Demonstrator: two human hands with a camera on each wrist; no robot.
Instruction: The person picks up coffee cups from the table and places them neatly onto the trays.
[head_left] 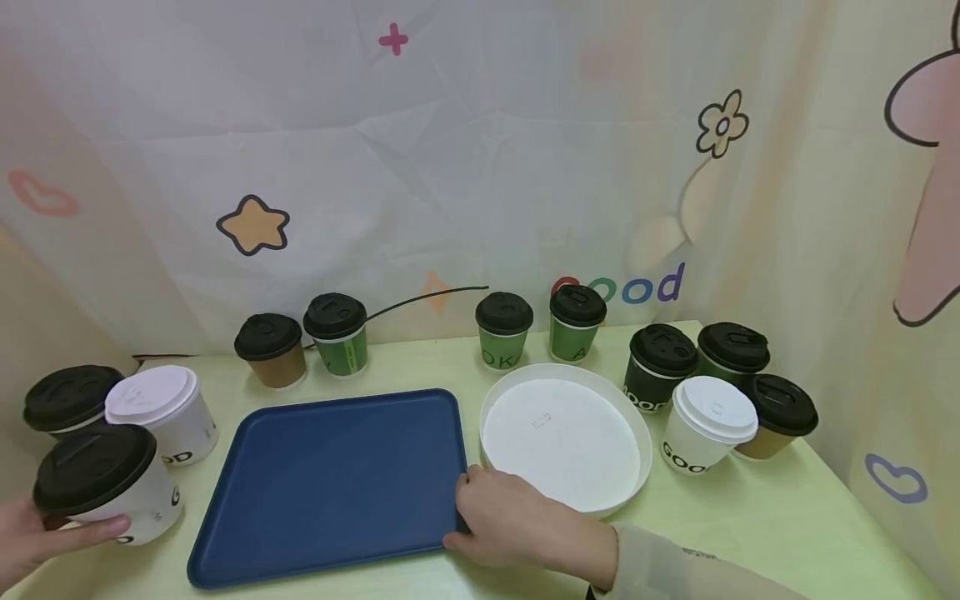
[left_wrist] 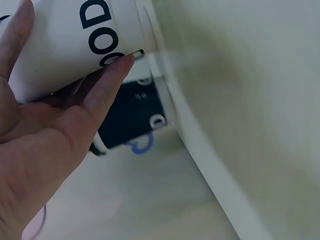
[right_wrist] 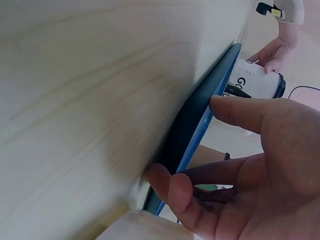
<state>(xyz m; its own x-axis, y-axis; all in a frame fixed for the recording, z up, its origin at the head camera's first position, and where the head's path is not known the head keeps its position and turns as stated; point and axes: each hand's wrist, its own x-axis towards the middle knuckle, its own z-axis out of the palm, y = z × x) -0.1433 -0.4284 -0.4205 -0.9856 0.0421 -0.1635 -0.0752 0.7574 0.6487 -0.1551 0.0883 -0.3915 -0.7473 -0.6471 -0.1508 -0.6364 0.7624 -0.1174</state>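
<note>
At the left, my left hand (head_left: 37, 540) holds a white paper cup (head_left: 150, 510) with a black lid; in the left wrist view, dark letters (left_wrist: 102, 37) show on its side. My right hand (head_left: 513, 518) grips the right rim of a dark blue rectangular tray (head_left: 337, 487). The right wrist view shows thumb and fingers at that tray edge (right_wrist: 197, 130). No cup stands on the tray. Just left of it, behind the held cup, are a white cup with a white lid (head_left: 176, 421) and a cup with a black lid (head_left: 71, 398).
Right of the tray lies a round white tray (head_left: 637, 467). Brown (head_left: 277, 367) and green cups (head_left: 345, 354) stand along the back, with two more green cups (head_left: 501, 346) farther right. Several lidded cups (head_left: 693, 442) cluster at the right. A printed curtain (head_left: 465, 167) hangs behind.
</note>
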